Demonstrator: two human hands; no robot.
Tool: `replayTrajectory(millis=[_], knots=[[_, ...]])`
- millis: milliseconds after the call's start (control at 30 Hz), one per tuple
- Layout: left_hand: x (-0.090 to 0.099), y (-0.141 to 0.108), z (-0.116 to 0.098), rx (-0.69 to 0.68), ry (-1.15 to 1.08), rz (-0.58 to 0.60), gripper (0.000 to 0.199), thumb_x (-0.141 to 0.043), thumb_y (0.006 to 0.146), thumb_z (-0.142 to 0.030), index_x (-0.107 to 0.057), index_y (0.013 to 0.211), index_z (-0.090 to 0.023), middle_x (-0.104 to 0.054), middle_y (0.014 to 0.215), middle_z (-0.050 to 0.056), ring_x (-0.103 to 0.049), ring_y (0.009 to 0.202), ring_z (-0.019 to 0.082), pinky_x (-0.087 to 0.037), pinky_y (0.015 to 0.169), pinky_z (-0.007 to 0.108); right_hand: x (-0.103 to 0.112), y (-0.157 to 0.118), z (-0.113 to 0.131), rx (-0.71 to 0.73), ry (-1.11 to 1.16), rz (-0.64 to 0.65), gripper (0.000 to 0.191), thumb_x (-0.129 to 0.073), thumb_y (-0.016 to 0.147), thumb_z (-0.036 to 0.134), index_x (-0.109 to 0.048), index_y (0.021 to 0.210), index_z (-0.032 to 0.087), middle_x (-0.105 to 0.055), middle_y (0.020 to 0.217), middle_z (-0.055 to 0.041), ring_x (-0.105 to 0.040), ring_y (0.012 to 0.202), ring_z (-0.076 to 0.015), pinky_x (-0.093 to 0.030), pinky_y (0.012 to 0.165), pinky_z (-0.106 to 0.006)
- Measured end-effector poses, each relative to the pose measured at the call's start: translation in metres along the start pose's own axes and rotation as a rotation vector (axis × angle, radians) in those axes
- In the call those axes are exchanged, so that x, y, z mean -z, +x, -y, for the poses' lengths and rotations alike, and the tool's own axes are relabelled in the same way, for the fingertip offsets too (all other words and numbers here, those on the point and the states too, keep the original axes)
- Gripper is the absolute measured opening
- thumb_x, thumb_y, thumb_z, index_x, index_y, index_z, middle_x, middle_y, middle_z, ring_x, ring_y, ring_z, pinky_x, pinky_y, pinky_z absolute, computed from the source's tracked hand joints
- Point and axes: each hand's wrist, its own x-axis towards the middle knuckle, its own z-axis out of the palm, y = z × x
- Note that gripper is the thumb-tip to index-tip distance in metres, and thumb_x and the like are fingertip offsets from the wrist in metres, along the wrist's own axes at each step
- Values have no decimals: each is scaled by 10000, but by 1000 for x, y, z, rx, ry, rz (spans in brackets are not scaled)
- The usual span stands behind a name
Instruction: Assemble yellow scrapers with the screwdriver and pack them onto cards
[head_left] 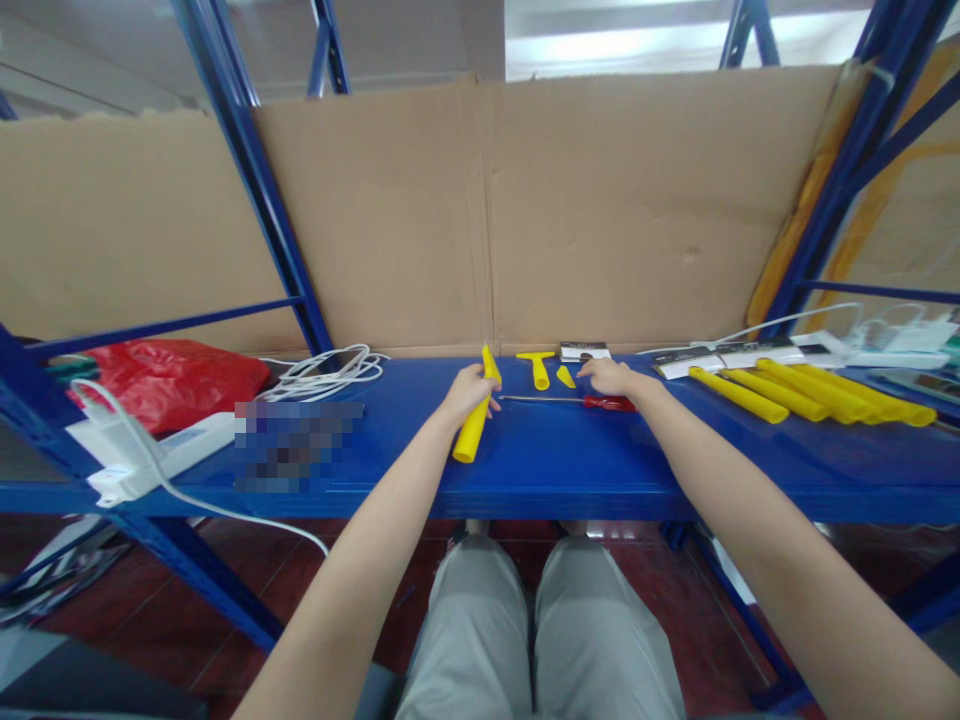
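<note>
My left hand (471, 392) is closed around a yellow tube (471, 432) with a narrowed far end, held at a slant over the blue shelf. My right hand (609, 377) reaches to the middle of the shelf with its fingers pointing left, apart as far as they show. Just beyond its fingertips lies a small black-and-white card (583, 351); whether they touch it is unclear. Beneath that hand is a screwdriver (604, 403) with a red handle, its shaft pointing left. Between my hands are a yellow T-shaped piece (539, 371) and a small yellow blade-like piece (565, 377).
Several yellow tubes (825, 392) lie at the right, beside white-and-black packaging (690, 361). At the left are a red plastic bag (176, 382), a coiled white cable (330, 374) and a white power strip (161, 455). Cardboard (637, 200) walls the back between blue posts.
</note>
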Motion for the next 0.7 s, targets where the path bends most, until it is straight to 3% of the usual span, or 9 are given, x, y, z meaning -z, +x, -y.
replayTrajectory(millis=[200, 367, 533, 700], knots=[[-1, -1, -1, 8, 11, 4, 289, -527, 766, -52, -512, 1049, -105, -606, 685, 12, -565, 431, 97, -415, 396, 183, -4, 4, -1, -10, 19, 27, 546, -420, 769, 129, -617, 1259, 269, -474, 1434, -24, -368, 1355, -285, -301, 1081, -505], [-1, 1, 1, -7, 1, 11, 301, -531, 766, -49, -511, 1062, -99, -610, 689, 16, -567, 431, 102, -412, 395, 188, -9, 13, -8, 29, 39, 55, 511, -456, 751, 134, -659, 1206, 248, -539, 1374, -38, -439, 1305, -289, -327, 1079, -465], [-1, 1, 1, 2, 21, 6, 337, -536, 771, -60, -510, 1105, -92, -629, 707, 36, -584, 450, 111, -430, 414, 193, -12, 17, -15, 24, 81, 12, 468, -482, 757, 153, -686, 1158, 283, -565, 1347, -27, -439, 1305, -295, -328, 1074, -495], [-1, 3, 4, -17, 5, 3, 360, -523, 763, -51, -519, 1122, -78, -657, 835, 75, -586, 452, 101, -423, 385, 190, -10, 22, -38, -44, 120, -60, 455, -494, 771, 166, -677, 1181, 237, -593, 1311, -77, -491, 1258, -284, -360, 1051, -439]])
